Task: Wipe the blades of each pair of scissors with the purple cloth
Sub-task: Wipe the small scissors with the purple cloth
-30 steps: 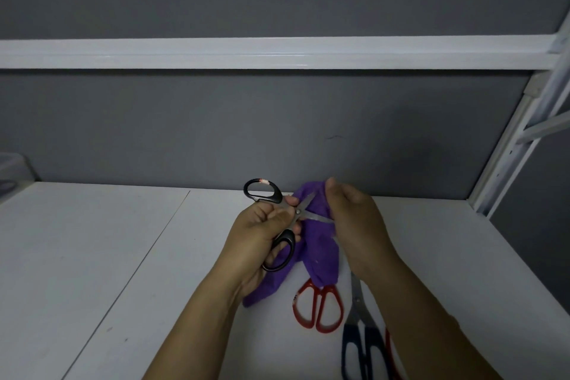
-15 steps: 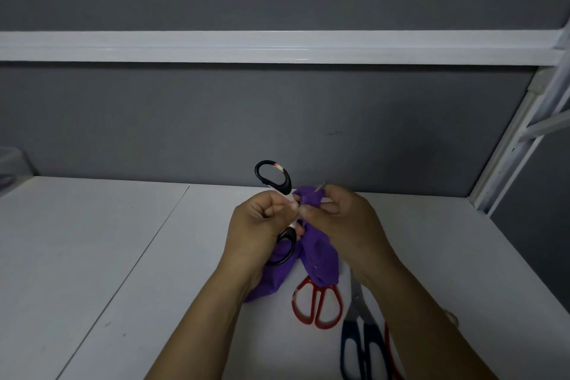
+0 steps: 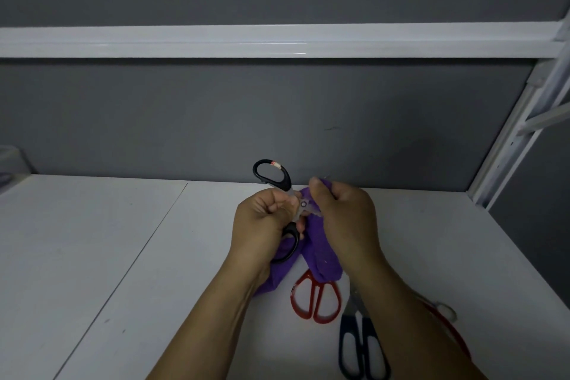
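White desk (image 3: 92,256), grey wall (image 3: 277,117) at twelve o'clock; left hand (image 3: 259,225) grips black scissors (image 3: 294,241), right hand (image 3: 345,213) pinches purple cloth (image 3: 320,250).

I see a plain work booth, not a home: a white tabletop (image 3: 92,256) with red-handled scissors (image 3: 315,296) lying on it, backed by a grey partition wall (image 3: 185,117), a white shelf rail (image 3: 277,40) running overhead and a slotted white metal upright (image 3: 505,151) at the right.
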